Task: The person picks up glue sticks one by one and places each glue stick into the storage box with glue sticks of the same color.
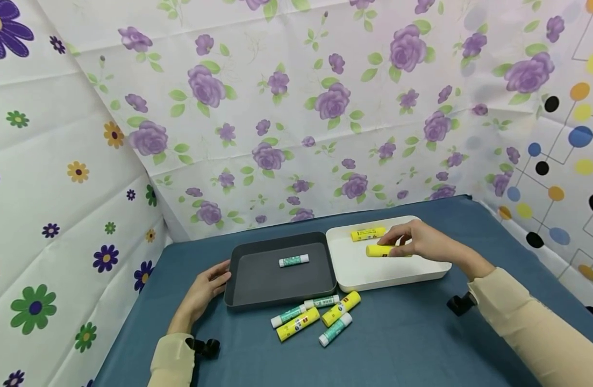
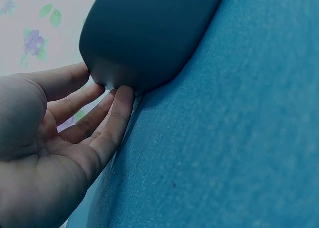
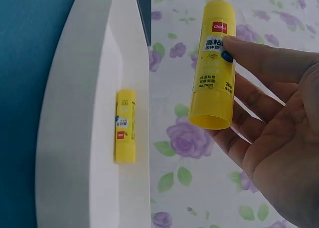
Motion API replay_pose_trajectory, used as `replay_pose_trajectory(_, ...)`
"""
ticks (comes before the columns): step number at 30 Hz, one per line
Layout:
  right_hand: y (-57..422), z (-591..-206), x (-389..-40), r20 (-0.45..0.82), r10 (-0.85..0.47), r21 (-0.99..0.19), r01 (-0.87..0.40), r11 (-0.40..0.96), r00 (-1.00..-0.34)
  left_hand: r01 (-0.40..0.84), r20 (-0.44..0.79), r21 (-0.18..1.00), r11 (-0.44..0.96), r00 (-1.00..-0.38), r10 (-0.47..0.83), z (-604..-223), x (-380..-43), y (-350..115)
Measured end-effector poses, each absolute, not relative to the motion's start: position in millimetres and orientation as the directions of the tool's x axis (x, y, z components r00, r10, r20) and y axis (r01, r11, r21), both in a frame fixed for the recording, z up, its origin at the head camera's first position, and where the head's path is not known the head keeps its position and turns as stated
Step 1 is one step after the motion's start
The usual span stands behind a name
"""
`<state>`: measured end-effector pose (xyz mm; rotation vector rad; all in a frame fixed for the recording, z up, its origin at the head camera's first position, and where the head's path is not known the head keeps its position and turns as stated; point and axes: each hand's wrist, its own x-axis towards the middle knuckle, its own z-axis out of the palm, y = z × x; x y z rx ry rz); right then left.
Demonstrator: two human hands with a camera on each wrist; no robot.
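Observation:
My right hand (image 1: 414, 240) pinches a yellow glue stick (image 3: 214, 63) between thumb and fingers, holding it over the white tray (image 1: 344, 269). Another yellow glue stick (image 1: 368, 234) lies inside that tray, near its back wall. On the left, my left hand (image 1: 202, 290) touches the outer end of the dark grey tray (image 1: 248, 295), its fairly straight fingers (image 2: 117, 115) at the tray's corner. A green-and-white glue stick (image 1: 293, 260) lies in the grey tray.
In front of the trays, several glue sticks lie on the blue cloth (image 1: 398, 344), among them a yellow one (image 1: 298, 324) and a green one (image 1: 335, 329). The trays stand side by side. Flowered sheets (image 1: 277, 134) hang behind and at the sides.

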<state>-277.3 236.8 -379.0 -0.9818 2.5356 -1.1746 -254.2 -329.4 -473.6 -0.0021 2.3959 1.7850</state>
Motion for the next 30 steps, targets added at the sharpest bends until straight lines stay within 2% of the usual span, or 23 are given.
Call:
replay_pose_trajectory(14, 238.1, -377.7, -306.8, 0.054, -0.605, -0.717, -0.453, 0.531, -0.795, -0.086, -0.116, 0.955, 0.282, -0.989, 0.093, -474.8, -254.8, -330.3)
replay_pose_trajectory(30, 240.2, -381.1, -329.9, 0.038, -0.614, -0.675, -0.473, 0.566, -0.789, -0.108, -0.132, 0.953, 0.284, -0.989, 0.066, -475.8, -255.8, -329.8)
